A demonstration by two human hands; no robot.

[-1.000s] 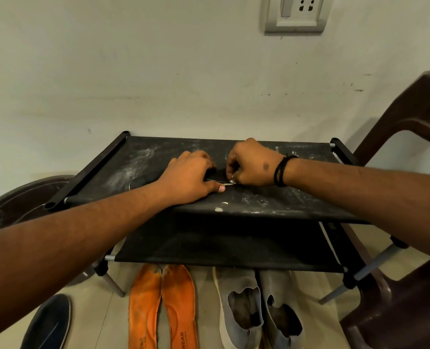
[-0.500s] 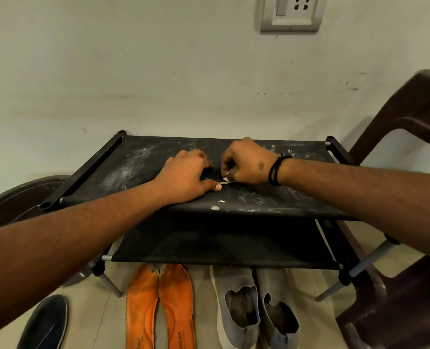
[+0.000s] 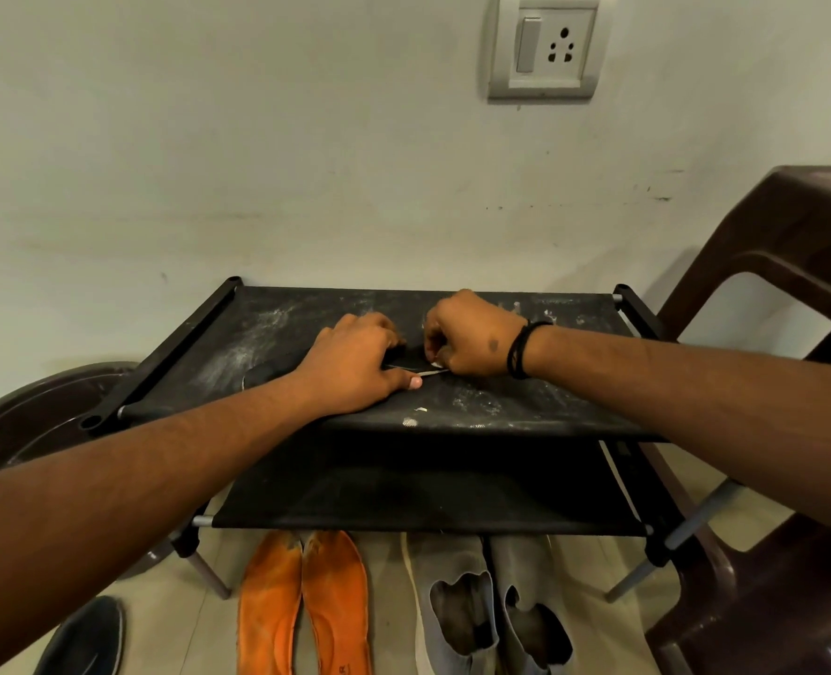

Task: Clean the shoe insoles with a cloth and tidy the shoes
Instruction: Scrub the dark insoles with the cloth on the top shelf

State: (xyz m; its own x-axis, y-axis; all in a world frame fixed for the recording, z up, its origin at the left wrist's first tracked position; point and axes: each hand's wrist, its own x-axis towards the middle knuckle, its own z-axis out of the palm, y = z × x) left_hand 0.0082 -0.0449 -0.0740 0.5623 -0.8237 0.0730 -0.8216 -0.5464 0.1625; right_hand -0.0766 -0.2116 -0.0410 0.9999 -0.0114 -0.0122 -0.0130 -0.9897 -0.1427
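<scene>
floor, nearest: two orange insoles (image 3: 303,606) lie side by side, long axes running away from the person toward the wall; grey shoes (image 3: 491,606) just to their right, lying the same way; a dark shoe (image 3: 84,638) at the lower left, well apart
lower shelf (image 3: 423,494): black fabric, above the insole toes
top shelf (image 3: 525,401): dusty black fabric; both hands rest on it
dark insole (image 3: 269,370): lies flat across the shelf, long axis left to right; its rounded end shows left of the left wrist; the rest is hidden under the hands
left hand (image 3: 355,365): curled, pressing down on the insole, thumb flat along its near edge
right hand (image 3: 471,341): curled, fingertips pinching something pale and thin at the insole's near edge, cannot tell what
nearer hand: left sits on the insole's middle; right works its right end
judged next: peel or wipe along that left-right axis
</scene>
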